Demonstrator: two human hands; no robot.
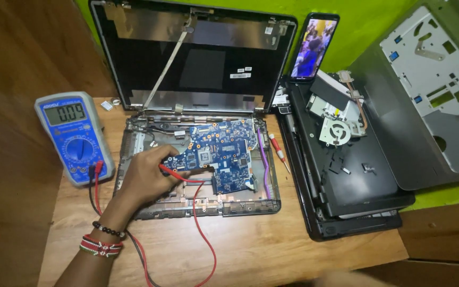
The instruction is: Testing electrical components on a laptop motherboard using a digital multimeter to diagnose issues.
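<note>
My left hand [147,178] rests on the open base of a dismantled laptop [240,204] and grips a red multimeter probe [176,173]. The probe's tip touches the left part of the blue motherboard [224,154]. Red and black leads [205,234] run from the probe area back to a blue digital multimeter [73,135] standing at the left, its display lit. The laptop's bare lid [192,53] stands upright behind the board. Only a blurred sliver that may be my right hand [346,279] shows at the bottom edge; its fingers are not visible.
A red-handled screwdriver [278,151] lies just right of the laptop base. Further right sits a black laptop shell [346,180] with a fan and heat pipe [338,127], a grey palmrest cover [431,95], and a phone [314,45] propped against the green wall. Wooden table [272,250].
</note>
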